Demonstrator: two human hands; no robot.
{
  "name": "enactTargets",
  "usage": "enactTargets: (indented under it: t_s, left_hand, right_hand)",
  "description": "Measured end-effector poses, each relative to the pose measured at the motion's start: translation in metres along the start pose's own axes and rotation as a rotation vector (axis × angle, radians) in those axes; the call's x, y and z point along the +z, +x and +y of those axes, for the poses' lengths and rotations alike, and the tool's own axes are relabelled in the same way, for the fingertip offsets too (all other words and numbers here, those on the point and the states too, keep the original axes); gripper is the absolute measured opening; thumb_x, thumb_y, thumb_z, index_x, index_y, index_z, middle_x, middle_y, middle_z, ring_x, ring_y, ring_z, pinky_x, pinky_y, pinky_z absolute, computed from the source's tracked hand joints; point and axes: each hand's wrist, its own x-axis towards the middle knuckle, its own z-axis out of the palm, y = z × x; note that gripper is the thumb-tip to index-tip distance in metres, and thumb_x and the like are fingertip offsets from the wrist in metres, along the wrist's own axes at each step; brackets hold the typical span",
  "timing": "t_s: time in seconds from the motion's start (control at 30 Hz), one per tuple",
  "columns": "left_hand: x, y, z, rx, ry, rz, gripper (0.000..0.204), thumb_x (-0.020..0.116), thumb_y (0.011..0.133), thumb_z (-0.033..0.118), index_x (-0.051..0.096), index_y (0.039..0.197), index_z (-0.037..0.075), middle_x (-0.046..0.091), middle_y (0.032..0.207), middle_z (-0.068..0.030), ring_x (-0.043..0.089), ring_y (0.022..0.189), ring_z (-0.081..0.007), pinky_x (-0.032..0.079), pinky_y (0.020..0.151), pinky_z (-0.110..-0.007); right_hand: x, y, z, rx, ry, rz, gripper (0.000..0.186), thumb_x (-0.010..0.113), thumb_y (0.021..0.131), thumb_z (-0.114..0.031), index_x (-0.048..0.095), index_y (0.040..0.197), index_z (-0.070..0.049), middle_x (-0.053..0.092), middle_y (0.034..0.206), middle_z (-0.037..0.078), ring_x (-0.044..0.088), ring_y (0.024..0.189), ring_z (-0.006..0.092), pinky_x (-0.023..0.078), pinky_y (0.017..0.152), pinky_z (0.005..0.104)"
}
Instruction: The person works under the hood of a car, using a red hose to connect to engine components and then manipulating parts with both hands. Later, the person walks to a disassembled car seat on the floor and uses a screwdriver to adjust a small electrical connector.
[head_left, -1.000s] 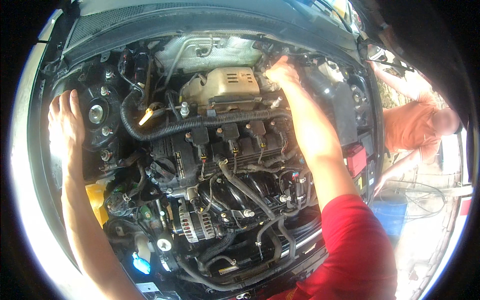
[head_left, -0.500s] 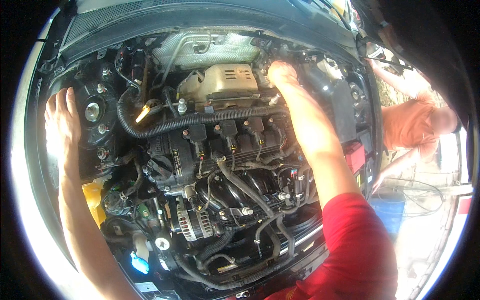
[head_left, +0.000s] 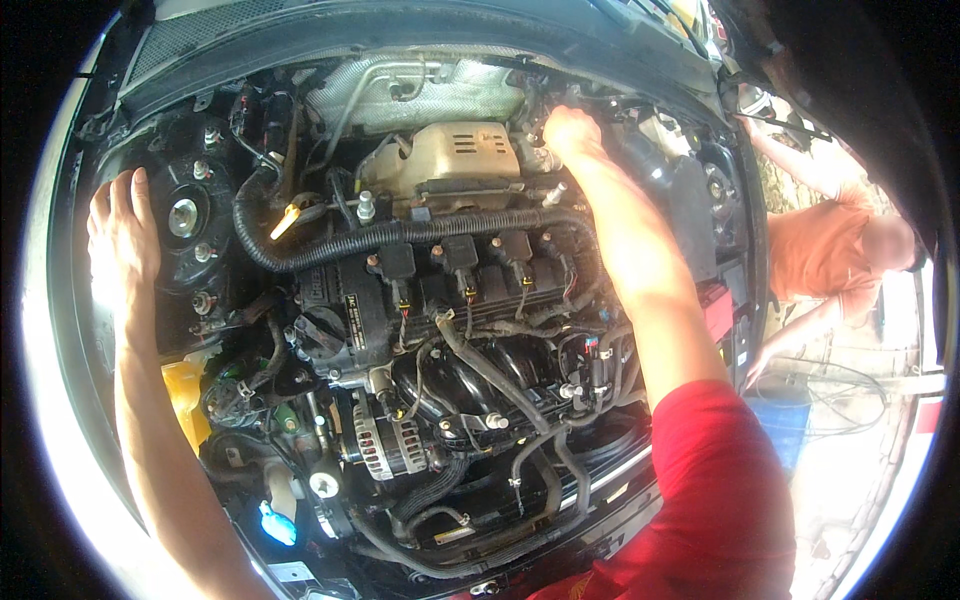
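My left hand [head_left: 122,225] rests with its fingers apart on the car's left inner fender edge, beside the black strut mount [head_left: 183,218]. My right hand [head_left: 570,135] reaches to the back right of the engine, fingers curled at parts just right of the metal heat shield [head_left: 445,150]; what they grip is hidden. Below lie a thick corrugated hose [head_left: 385,243], a yellow-handled dipstick [head_left: 285,222] and a row of ignition coils [head_left: 457,255] on the black engine cover [head_left: 350,320].
A co-worker [head_left: 820,250] in an orange shirt leans at the car's right side. Near them stand a red-covered battery terminal [head_left: 716,310] and a blue drum [head_left: 778,430]. A yellow reservoir [head_left: 183,390] and blue cap [head_left: 278,522] sit at left. The raised hood [head_left: 840,90] edges the view.
My right hand shifts slightly at the back of the engine, lower half a second ago and higher again now. My left hand stays on the fender, appearing slightly higher in view.
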Motion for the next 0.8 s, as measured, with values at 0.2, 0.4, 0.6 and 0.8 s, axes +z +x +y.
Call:
enactTargets:
  t_s: [0.2, 0.4, 0.6, 0.8]
  left_hand:
    - [0.005, 0.001, -0.004, 0.001, 0.011, 0.002, 0.058, 0.033, 0.112, 0.057, 0.062, 0.141, 0.016, 0.058, 0.145, -0.0164, 0.057, 0.132, -0.0367, 0.046, 0.111, -0.050]
    - [0.007, 0.001, -0.007, 0.005, 0.009, 0.004, 0.058, 0.033, 0.111, 0.058, 0.062, 0.141, 0.017, 0.058, 0.145, -0.0164, 0.057, 0.132, -0.0367, 0.046, 0.111, -0.050]
    - [0.008, 0.002, -0.007, 0.008, 0.013, -0.007, 0.059, 0.032, 0.111, 0.059, 0.062, 0.142, 0.018, 0.058, 0.144, -0.0162, 0.057, 0.132, -0.0365, 0.046, 0.110, -0.051]
    - [0.011, 0.002, -0.007, -0.008, 0.018, 0.000, 0.060, 0.031, 0.111, 0.060, 0.061, 0.142, 0.018, 0.057, 0.145, -0.0154, 0.057, 0.132, -0.0362, 0.047, 0.110, -0.051]
  right_hand:
    - [-0.006, 0.000, -0.005, 0.021, 0.034, -0.022, 0.039, 0.050, 0.102, -0.018, 0.073, 0.127, 0.002, 0.071, 0.131, 0.022, 0.070, 0.123, 0.0341, 0.056, 0.105, 0.0421]
    - [-0.015, 0.009, -0.008, 0.036, -0.016, -0.015, 0.039, 0.049, 0.103, -0.019, 0.072, 0.128, 0.001, 0.070, 0.134, 0.022, 0.067, 0.127, 0.0337, 0.054, 0.107, 0.0430]
    - [-0.015, 0.017, -0.007, 0.014, 0.004, 0.013, 0.039, 0.051, 0.103, -0.020, 0.072, 0.128, 0.001, 0.070, 0.134, 0.021, 0.068, 0.127, 0.0330, 0.055, 0.106, 0.0427]
    - [-0.011, 0.028, -0.012, 0.082, 0.042, 0.041, 0.038, 0.052, 0.102, -0.020, 0.074, 0.127, -0.003, 0.071, 0.132, 0.021, 0.068, 0.126, 0.0334, 0.056, 0.105, 0.0433]
